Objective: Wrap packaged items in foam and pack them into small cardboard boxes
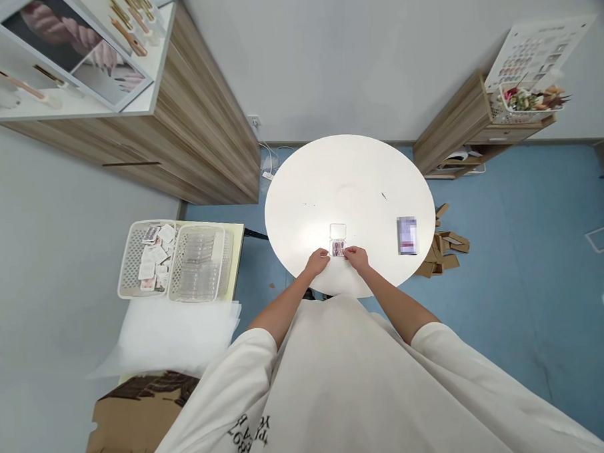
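Observation:
A small clear plastic case [337,231] lies on the white round table [347,174] close to its near edge, its lid tipped back away from me. In its lower half sit several dark reddish-purple pieces [337,248], too small to make out for certain; they look like false nails. My left hand [318,261] is closed at the case's left side, thumb and fingers pinched at its edge. At the right side, the fingers of my right hand [357,258] pinch the opposite edge. The fingertips are too small to show the exact grip.
A blurred-out phone-like object [407,236] lies at the table's right. On a side table at left stand a white basket of small packets [126,267] and a basket of clear plastic cases [196,271], with white sheets [176,332] in front. Cardboard pieces [441,254] lie on the floor.

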A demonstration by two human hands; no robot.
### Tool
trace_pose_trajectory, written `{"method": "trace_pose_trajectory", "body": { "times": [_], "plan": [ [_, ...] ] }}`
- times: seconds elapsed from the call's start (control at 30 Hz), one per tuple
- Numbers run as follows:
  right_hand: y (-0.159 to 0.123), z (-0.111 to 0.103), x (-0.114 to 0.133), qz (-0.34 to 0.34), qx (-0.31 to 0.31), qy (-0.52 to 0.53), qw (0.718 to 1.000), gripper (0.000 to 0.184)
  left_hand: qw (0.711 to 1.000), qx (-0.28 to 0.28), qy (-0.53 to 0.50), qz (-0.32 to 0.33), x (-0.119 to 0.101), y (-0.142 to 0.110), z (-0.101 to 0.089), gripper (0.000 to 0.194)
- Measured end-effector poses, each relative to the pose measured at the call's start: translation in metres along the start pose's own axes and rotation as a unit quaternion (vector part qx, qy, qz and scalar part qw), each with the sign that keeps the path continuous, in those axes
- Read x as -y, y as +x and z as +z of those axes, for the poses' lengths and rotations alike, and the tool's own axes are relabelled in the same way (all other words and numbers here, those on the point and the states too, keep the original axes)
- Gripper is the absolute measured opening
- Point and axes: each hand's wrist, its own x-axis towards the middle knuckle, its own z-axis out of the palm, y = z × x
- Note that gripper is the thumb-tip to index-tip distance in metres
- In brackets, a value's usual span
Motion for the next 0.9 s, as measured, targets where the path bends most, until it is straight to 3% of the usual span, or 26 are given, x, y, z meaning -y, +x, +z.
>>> {"method": "trace_pose_trajectory", "body": {
  "times": [0.37,0.63,0.9],
  "plan": [
    [0.008,-0.004,-0.005,-0.022,-0.011,-0.095,0.995,0.03,0.999,0.019,0.012,-0.028,-0.002,0.014,-0.015,0.028],
    [0.043,-0.014,0.012,-0.044,-0.013,-0.01,0.999,0.043,1.0,-0.002,-0.015,-0.026,-0.022,0.052,-0.015,0.037],
    [0.063,-0.007,0.028,-0.014,0.02,0.067,0.997,0.059,0.997,-0.024,-0.076,0.002,-0.03,0.091,-0.002,0.049]
  ]
}}
